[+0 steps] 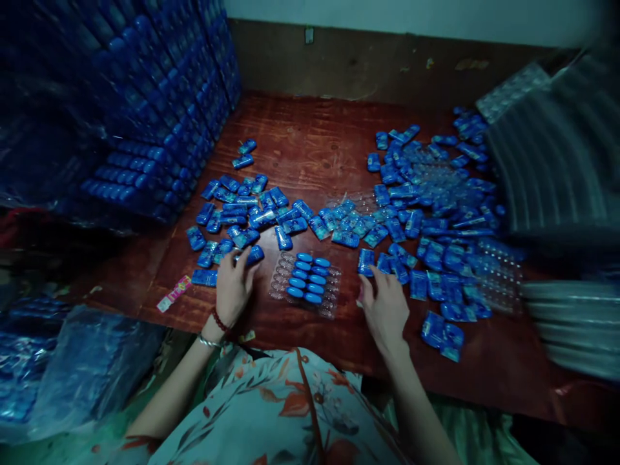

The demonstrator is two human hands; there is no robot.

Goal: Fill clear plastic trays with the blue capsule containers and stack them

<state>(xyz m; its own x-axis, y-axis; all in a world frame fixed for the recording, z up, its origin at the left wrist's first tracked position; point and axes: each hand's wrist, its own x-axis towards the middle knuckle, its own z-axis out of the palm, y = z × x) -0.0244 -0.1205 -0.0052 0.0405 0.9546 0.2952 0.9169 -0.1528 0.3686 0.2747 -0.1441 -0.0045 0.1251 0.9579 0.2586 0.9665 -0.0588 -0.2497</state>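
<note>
My left hand (233, 289), wearing a dark red bead bracelet and a silver bangle, has its thumb and fingers closed at the near edge of a small blue packet (254, 254). My right hand (386, 309) pinches the lower edge of another blue packet (366, 261). Between them lies a clear plastic blister tray (279, 276) with rows of oval pockets. Shiny blue oval pieces (310, 278) sit in its middle in two columns, while the pockets at both sides show no blue.
Loose blue packets lie in a pile (261, 216) at left and a larger heap (436, 226) at right, with clear trays among them. Wrapped blue stacks (159, 110) rise at left. Nested clear trays (557, 148) stand at right. A pink strip (174, 293) lies near the table's front edge.
</note>
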